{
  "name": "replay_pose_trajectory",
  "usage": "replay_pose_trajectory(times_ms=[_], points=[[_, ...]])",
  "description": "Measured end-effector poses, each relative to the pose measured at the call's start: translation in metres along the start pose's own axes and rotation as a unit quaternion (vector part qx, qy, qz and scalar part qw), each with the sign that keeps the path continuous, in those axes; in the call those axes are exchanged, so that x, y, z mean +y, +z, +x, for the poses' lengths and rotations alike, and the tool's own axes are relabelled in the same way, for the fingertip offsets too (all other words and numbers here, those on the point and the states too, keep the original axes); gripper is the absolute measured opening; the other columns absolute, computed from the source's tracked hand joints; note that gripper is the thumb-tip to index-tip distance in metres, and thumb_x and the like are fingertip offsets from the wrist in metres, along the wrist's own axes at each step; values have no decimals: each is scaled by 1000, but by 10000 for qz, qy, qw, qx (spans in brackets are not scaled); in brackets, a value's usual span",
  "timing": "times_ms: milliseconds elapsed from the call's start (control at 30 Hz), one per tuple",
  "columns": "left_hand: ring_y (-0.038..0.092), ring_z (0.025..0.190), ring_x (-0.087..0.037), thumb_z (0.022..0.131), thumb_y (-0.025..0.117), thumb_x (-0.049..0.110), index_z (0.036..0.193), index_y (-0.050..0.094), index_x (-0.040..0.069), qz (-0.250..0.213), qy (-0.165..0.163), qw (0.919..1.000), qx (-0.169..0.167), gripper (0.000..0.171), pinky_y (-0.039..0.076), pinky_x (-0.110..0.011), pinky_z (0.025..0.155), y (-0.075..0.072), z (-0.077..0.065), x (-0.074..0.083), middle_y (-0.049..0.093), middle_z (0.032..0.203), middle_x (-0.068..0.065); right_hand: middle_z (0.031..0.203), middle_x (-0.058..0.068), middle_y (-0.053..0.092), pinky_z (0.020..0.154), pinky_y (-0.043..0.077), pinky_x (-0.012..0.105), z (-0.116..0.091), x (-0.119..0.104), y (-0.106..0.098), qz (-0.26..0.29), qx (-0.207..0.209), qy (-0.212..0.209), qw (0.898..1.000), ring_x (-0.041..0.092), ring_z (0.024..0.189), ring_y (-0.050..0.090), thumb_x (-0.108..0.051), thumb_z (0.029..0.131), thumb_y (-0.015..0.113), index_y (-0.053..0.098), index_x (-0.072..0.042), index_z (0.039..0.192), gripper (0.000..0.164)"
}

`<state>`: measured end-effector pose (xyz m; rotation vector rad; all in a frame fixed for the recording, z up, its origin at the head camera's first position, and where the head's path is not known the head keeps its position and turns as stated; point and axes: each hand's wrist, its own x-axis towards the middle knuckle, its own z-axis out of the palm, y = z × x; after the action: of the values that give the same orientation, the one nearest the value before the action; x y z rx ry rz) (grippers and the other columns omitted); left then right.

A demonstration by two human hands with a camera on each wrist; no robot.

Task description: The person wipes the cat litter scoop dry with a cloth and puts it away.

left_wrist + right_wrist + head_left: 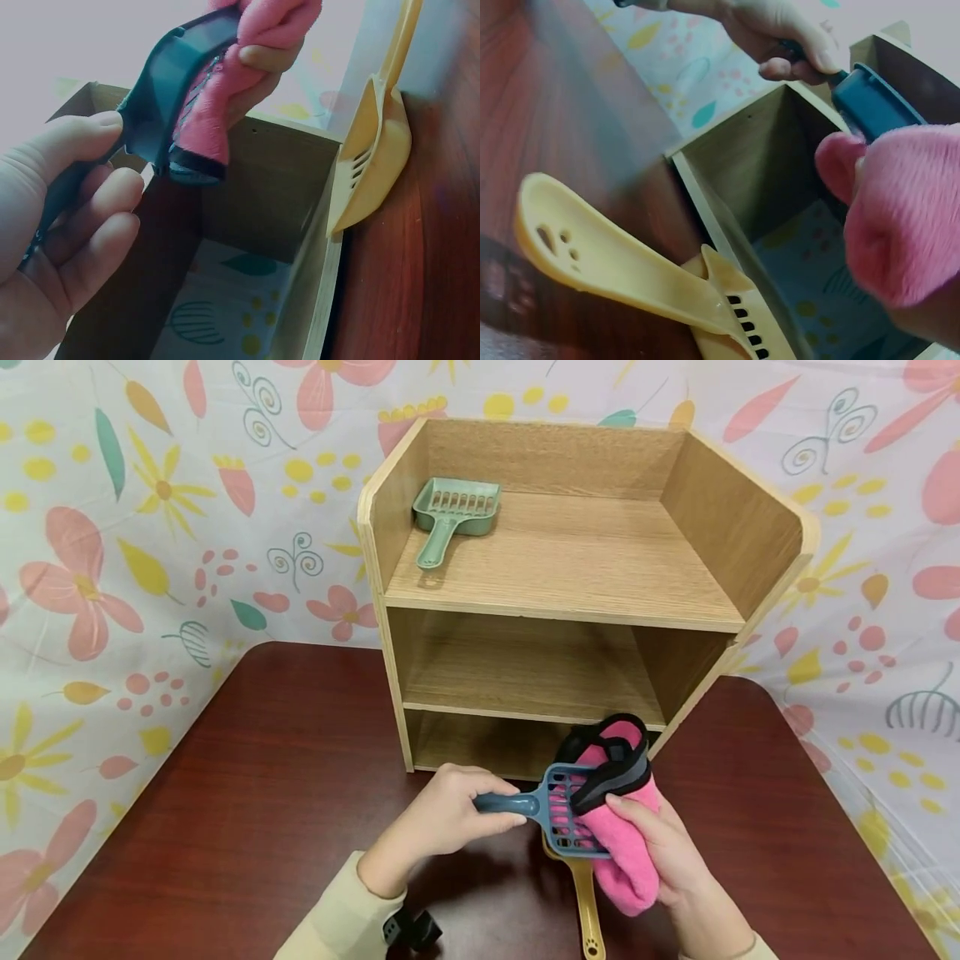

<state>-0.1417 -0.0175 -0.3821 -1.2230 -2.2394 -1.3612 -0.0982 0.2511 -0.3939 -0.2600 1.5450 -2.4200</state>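
Note:
My left hand [450, 814] grips the handle of a blue slotted litter scoop [558, 814] between thumb and fingers. The scoop's basket touches a pink fleecy cloth item with black trim [618, 852], held in my right hand [675, 852]. In the left wrist view the pink item presses against the slotted face of the blue scoop [161, 86]; part of it is hidden by the scoop. Beneath them lies a yellow litter scoop [587, 902] on the table, its handle toward me. The right wrist view shows paw-shaped holes in that yellow handle [615, 255].
A three-level wooden shelf [562, 614] stands on the dark red-brown table [285, 793], just beyond my hands. On its top level, at the left, lies a green litter scoop set [457, 510]. Flower-patterned fabric [180, 510] hangs behind and at both sides.

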Motion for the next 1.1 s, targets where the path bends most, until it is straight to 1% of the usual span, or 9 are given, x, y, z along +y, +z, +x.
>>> replay_pose_trajectory(times_ms=[100,200,267,400,533,667,800,1000,1100], points=[[59,67,-3,73,81,15,88,74,7,354,43,9994,8,18,44,-8,61,0,-1,0,73,80,0,96,-5,69,57,54,29,5,0,2,-872,840,59,9926,11,76,67,-6,97,47,51,-21,125,32],[63,71,-7,74,81,19,94,73,7,757,24,9971,-50,25,47,-10,65,2,-2,3,73,85,-1,84,-4,68,42,48,33,6,0,3,-1418,1511,139,9782,14,60,64,-9,93,56,51,-21,121,31],[65,75,-8,74,80,23,98,72,7,1107,63,9938,-112,29,49,-12,67,2,-3,4,73,89,-2,77,-3,67,37,46,36,7,1,4,-1645,1837,160,9690,16,51,62,-10,91,61,52,-20,117,29],[60,69,-5,76,78,28,99,70,11,1720,281,9846,-107,29,48,-14,63,-2,-3,8,70,86,2,74,-5,67,39,47,35,9,2,4,-2119,2268,93,9506,16,52,63,-16,88,66,54,-18,112,27],[53,62,-2,78,77,28,96,71,12,1912,466,9804,-49,24,44,-13,59,-8,-5,11,67,82,4,81,-9,66,51,50,29,10,1,2,-2548,2414,28,9364,10,63,64,-20,87,69,56,-16,115,31],[54,64,-2,80,75,27,97,71,12,1886,459,9810,-33,23,45,-13,61,-14,-9,15,68,83,4,85,-11,66,55,51,27,9,-6,-1,-2591,2348,9,9369,8,66,63,-19,88,67,54,-17,120,34],[57,67,-4,78,76,23,95,70,10,1804,382,9826,211,22,47,-16,63,-22,-13,20,68,83,3,84,-9,65,53,52,28,5,-16,-7,-2445,2424,-67,9388,10,62,64,-22,88,67,53,-18,118,34],[56,71,-2,77,77,14,94,69,10,1332,30,9900,462,20,45,-13,63,-43,-22,26,68,85,4,90,-9,64,55,53,26,1,-27,-15,-2358,2268,-176,9448,9,68,65,-22,89,66,52,-18,118,33],[53,69,-2,75,78,10,94,70,11,1208,-27,9906,641,21,43,-12,60,-52,-24,31,68,84,4,90,-8,63,54,52,27,-1,-31,-17,-2304,2220,-196,9472,9,67,63,-22,89,66,52,-19,117,32]])
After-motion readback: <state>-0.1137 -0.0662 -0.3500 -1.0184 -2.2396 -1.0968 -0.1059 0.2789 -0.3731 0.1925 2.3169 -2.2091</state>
